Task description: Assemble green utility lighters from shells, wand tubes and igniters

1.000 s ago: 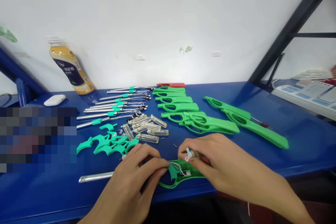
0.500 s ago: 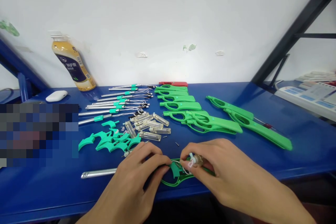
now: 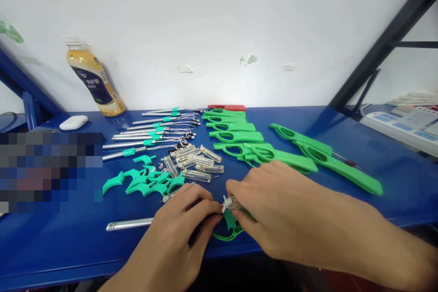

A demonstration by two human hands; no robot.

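A green lighter shell half [image 3: 228, 232] lies near the front edge of the blue table [image 3: 393, 173], mostly covered by my hands. My left hand [image 3: 178, 232] presses down on its left end with fingers closed; a metal tube [image 3: 128, 224] sticks out to the left from under it. My right hand [image 3: 273, 210] pinches a small clear fuel cell with a white tip [image 3: 230, 203] just above the shell, fingertips almost touching the left hand's.
Behind lie teal triggers [image 3: 143, 181], clear fuel cells [image 3: 195, 164], metal tubes with wires [image 3: 153, 134], green shell halves [image 3: 239, 139], two long green shells [image 3: 325, 159] and a red piece [image 3: 227, 107]. A yellow bottle [image 3: 94, 82] and white case [image 3: 73, 122] stand back left.
My right hand has carried the small clear cell leftward, towards the left fingertips, and now covers more of the green shell. The left hand has stayed in place.
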